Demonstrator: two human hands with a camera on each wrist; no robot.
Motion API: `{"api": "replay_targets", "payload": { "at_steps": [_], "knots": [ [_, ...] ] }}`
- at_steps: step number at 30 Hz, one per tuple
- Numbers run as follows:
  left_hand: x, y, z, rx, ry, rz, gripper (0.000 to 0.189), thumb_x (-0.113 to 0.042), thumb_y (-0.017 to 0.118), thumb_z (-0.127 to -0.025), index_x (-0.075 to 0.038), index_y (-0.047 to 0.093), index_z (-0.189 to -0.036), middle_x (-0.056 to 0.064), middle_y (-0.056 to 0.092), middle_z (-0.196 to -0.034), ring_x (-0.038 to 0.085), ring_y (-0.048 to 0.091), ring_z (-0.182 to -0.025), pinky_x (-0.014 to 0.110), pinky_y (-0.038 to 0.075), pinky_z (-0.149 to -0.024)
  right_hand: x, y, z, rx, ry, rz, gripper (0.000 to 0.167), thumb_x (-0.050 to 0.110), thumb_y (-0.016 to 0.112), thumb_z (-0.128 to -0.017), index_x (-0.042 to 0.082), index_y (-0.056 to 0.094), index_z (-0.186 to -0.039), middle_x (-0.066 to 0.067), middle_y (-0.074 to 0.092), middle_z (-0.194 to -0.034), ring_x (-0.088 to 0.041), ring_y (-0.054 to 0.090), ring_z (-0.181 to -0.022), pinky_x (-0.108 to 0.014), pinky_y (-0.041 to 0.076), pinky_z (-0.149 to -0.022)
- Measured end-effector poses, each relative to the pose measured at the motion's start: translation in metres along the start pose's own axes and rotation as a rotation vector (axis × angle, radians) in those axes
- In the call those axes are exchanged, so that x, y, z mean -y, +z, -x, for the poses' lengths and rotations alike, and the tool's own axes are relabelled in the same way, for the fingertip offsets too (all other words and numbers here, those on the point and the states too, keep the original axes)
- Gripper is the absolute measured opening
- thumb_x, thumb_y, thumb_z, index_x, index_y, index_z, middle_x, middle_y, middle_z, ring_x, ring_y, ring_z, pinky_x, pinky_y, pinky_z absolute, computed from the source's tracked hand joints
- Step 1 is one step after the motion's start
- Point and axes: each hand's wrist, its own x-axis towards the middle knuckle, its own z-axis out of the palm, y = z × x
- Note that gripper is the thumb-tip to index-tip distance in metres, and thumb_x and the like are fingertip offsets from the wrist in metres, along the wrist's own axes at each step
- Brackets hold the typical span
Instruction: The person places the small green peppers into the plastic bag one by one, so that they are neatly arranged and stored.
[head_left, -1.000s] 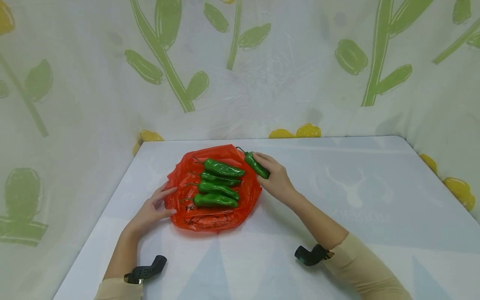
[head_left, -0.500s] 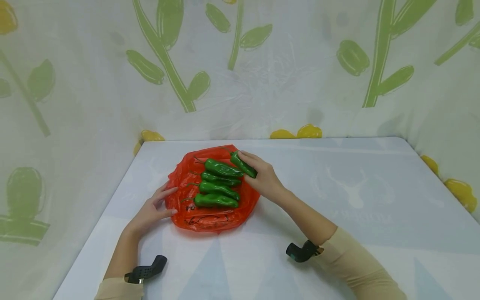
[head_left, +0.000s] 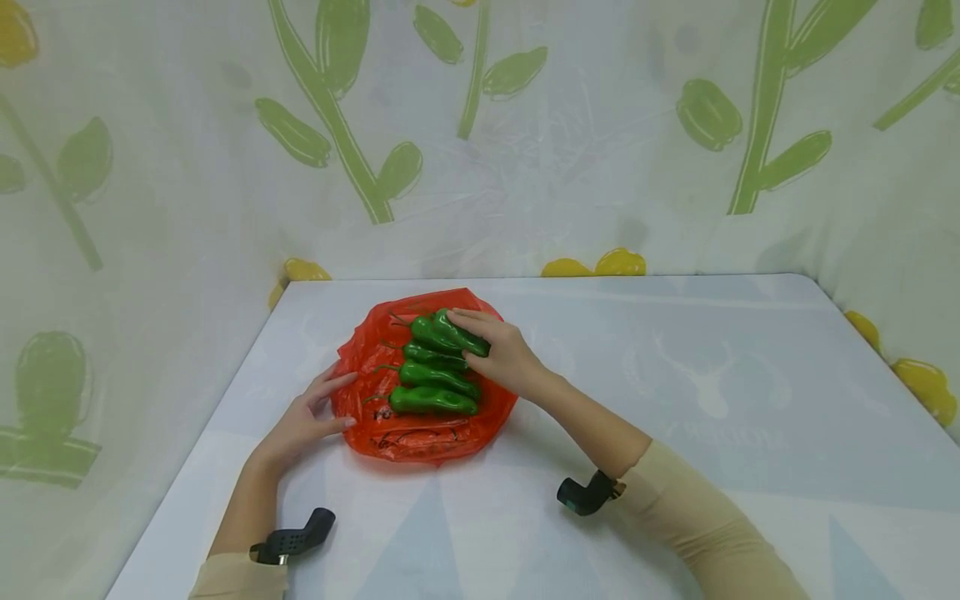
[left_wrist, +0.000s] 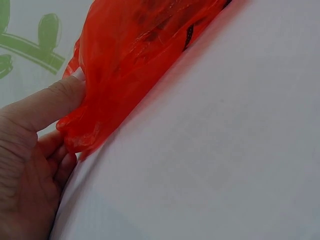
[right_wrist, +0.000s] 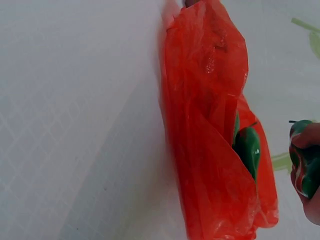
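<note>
My right hand (head_left: 504,352) grips a green pepper (head_left: 456,330) over the top end of a row of several green peppers (head_left: 432,401). These lie side by side on or in a crumpled red plastic bag (head_left: 408,446). The right wrist view has the gripped pepper (right_wrist: 306,165) at its right edge, fingers around it, apart from the bag (right_wrist: 210,165). My left hand (head_left: 298,423) rests against the bag's left edge, thumb and index finger spread. Up close, the left thumb (left_wrist: 55,102) touches the red plastic, with other fingers low at its edge.
A white table (head_left: 660,358) with faint printed shapes carries the bag. Behind it hangs a pale curtain (head_left: 585,167) with green plant prints. Each forearm wears a black camera mount (head_left: 294,540).
My right hand has carried the gripped pepper leftward and lowered it from the bag's right edge to over the top of the row. My left hand has stayed in place.
</note>
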Motion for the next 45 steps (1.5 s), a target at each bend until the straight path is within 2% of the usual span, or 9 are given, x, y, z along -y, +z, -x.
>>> {"api": "replay_targets", "payload": {
  "at_steps": [8, 13, 22, 31, 39, 45],
  "knots": [
    [0.000, 0.000, -0.001, -0.002, 0.014, 0.013, 0.072, -0.025, 0.074, -0.079, -0.016, 0.042, -0.143, 0.010, 0.011, -0.159, 0.042, 0.008, -0.143, 0.072, 0.020, -0.102, 0.000, 0.012, -0.005, 0.062, 0.012, 0.004, 0.052, -0.006, 0.064, -0.084, 0.003, 0.052, -0.134, -0.014, 0.053, -0.137, -0.027, 0.050, -0.126, -0.035, 0.049, -0.096],
    [0.002, 0.000, -0.001, -0.002, 0.010, 0.026, 0.072, -0.024, 0.074, -0.079, -0.015, 0.042, -0.143, 0.011, 0.010, -0.159, 0.042, 0.007, -0.143, 0.073, 0.016, -0.102, -0.004, 0.023, -0.003, 0.113, -0.002, 0.056, 0.048, -0.003, 0.064, -0.084, 0.003, 0.055, -0.131, -0.013, 0.056, -0.134, -0.030, 0.048, -0.124, -0.035, 0.050, -0.094],
    [0.001, -0.001, -0.001, -0.004, 0.005, 0.041, 0.072, -0.023, 0.074, -0.079, -0.015, 0.042, -0.143, 0.010, 0.011, -0.159, 0.041, 0.007, -0.143, 0.073, 0.016, -0.102, -0.010, 0.036, 0.000, 0.139, 0.001, 0.120, 0.047, -0.001, 0.065, -0.084, 0.002, 0.056, -0.130, -0.013, 0.056, -0.133, -0.029, 0.049, -0.116, -0.035, 0.051, -0.090],
    [-0.001, 0.000, -0.001, -0.012, -0.003, 0.027, 0.072, -0.024, 0.074, -0.079, -0.015, 0.042, -0.143, 0.009, 0.011, -0.159, 0.041, 0.007, -0.143, 0.072, 0.017, -0.103, -0.014, 0.040, -0.002, 0.170, 0.040, 0.136, 0.047, 0.002, 0.065, -0.086, 0.004, 0.055, -0.132, -0.013, 0.055, -0.134, -0.029, 0.047, -0.118, -0.038, 0.049, -0.092],
    [-0.002, 0.000, 0.000, -0.013, 0.004, 0.017, 0.072, -0.023, 0.074, -0.079, -0.014, 0.042, -0.143, 0.011, 0.011, -0.159, 0.042, 0.008, -0.143, 0.072, 0.017, -0.102, -0.013, 0.039, -0.006, 0.305, 0.053, 0.232, 0.049, 0.003, 0.056, -0.090, 0.006, 0.047, -0.139, -0.015, 0.047, -0.141, -0.033, 0.041, -0.129, -0.043, 0.038, -0.106],
    [-0.001, 0.000, 0.000, -0.014, 0.002, 0.017, 0.072, -0.024, 0.074, -0.079, -0.016, 0.042, -0.143, 0.010, 0.012, -0.159, 0.041, 0.009, -0.143, 0.073, 0.018, -0.102, -0.012, 0.038, -0.005, 0.285, 0.065, 0.209, 0.048, 0.004, 0.058, -0.090, 0.005, 0.049, -0.137, -0.015, 0.049, -0.140, -0.032, 0.042, -0.129, -0.043, 0.040, -0.105]
  ]
}}
